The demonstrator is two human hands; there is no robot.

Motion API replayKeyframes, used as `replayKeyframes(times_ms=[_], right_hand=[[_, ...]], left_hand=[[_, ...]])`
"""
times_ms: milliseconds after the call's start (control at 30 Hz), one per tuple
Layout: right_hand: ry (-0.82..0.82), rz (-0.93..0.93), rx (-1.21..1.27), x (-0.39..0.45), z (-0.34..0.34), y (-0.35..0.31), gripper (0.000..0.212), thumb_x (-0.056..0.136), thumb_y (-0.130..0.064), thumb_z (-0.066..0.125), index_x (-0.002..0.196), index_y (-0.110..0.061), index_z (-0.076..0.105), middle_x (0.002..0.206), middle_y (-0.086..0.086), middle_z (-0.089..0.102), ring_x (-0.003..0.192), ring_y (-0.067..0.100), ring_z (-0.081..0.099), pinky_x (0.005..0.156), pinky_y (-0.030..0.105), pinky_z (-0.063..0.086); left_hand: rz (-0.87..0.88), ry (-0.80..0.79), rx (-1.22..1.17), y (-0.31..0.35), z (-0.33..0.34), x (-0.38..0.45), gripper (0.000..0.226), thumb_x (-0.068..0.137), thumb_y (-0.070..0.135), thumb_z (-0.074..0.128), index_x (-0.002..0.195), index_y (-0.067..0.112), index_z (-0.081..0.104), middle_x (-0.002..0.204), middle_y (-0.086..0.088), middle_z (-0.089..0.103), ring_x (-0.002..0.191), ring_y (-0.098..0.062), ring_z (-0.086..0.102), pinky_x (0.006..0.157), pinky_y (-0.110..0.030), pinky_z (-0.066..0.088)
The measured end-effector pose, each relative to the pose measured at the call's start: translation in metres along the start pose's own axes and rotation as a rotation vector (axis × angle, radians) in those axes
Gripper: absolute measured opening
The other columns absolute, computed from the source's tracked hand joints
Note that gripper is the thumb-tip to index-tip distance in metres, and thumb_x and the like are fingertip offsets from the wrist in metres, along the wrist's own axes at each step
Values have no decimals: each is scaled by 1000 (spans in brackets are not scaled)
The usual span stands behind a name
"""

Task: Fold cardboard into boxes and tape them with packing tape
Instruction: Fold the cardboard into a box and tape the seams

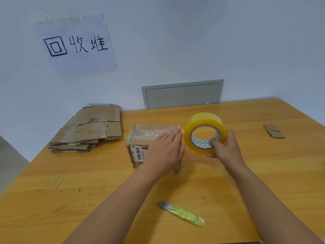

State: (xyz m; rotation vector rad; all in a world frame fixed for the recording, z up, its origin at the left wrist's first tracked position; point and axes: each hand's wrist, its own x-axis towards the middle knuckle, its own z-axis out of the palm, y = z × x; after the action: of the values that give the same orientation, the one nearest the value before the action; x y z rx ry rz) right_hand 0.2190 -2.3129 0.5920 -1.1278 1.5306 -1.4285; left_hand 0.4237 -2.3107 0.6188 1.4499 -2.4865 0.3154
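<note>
While the stack of flattened cardboard (88, 131) waits at the far left of the table (52, 182), well apart from my work, the small box (140, 145) stands near the middle, folded up with clear tape across its top. My left hand (163, 152) lies flat on its right side, fingers straight and close together, pressing down. I judge the box light and fairly stiff but easy to shove, so it wants pinning from above as I have it.

Just beside it, my right hand (226, 148) holds the tape roll (204, 132) off the table, thumb hooked inside the core and fingers curled round the outer rim. That roll looks slick on its face; the core is the surer hold.

Nearer me lies a cutter (182, 214) with a yellow-green handle, clear of both arms. At the far right sits a small cardboard scrap (274, 130). Nothing blocks the box.
</note>
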Motion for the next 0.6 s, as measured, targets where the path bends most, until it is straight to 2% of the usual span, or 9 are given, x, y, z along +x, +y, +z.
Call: replayKeyframes(times_ms=[67,100,267,333,433,533,600], right_hand=[[0,9,27,0,0,1,21,92,-11,61,103,-24,49,101,1,56,91,20,62,58,32,57],[5,12,37,1,-1,1,21,92,-11,61,102,-26,49,101,1,56,90,19,62,58,33,57],[64,-15,-54,2,-24,1,19,93,-11,59,107,-16,48,99,5,55,90,24,61,56,34,57],[72,-6,-73,0,-33,5,20,94,-10,58,110,-16,49,98,5,54,89,25,61,55,35,57],[55,22,-75,-4,-36,13,22,94,-11,58,113,-17,48,101,8,54,89,25,61,55,35,57],[37,-8,-149,-8,-34,18,21,95,-11,57,112,-13,44,97,12,54,85,28,61,50,29,56],[30,-42,-216,-9,-33,19,23,95,-11,58,111,-12,42,92,7,53,87,30,62,50,32,57]], left_hand=[[-14,-64,-34,-2,-1,2,55,108,41,19,156,16,24,164,0,20,151,-16,20,121,-30,14],[-21,-72,-35,-3,-1,2,55,108,41,17,158,18,19,165,1,16,151,-15,16,121,-30,12],[-28,-73,12,-5,5,1,59,104,41,9,153,20,33,161,-4,30,148,-22,30,117,-44,28],[-27,-82,30,-5,6,2,64,99,43,1,155,25,27,163,-1,25,151,-20,21,118,-49,24],[-51,-107,35,-3,4,2,72,93,45,-9,157,28,19,166,5,14,153,-15,6,122,-50,12],[-63,-90,15,-5,6,2,71,95,46,-7,157,27,22,165,7,16,153,-14,8,123,-48,12],[-61,-77,7,-7,8,1,67,98,46,-3,156,27,26,165,8,17,153,-14,10,122,-47,17]])
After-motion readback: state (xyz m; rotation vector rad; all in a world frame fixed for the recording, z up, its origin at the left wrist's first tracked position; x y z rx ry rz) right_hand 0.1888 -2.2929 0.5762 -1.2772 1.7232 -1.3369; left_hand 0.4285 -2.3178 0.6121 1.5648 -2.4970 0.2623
